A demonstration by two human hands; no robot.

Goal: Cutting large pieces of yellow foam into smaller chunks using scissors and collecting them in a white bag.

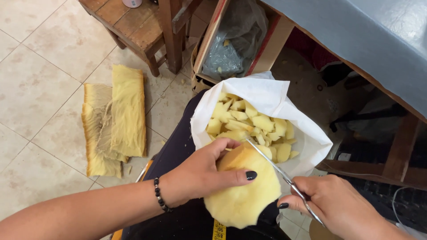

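Observation:
My left hand (202,171) grips a thick round chunk of yellow foam (244,195) over my lap. My right hand (331,204) holds metal scissors (278,168), whose blades run up along the foam's top right edge. Just beyond them, a white bag (271,95) rests open on my dark-clad leg and holds several small cut foam pieces (251,124).
Long yellow foam slabs (118,118) lie on the tiled floor to the left. A wooden stool (140,26) stands at the top. A cardboard box lined with clear plastic (231,42) sits behind the bag. A grey-covered table (378,44) fills the upper right.

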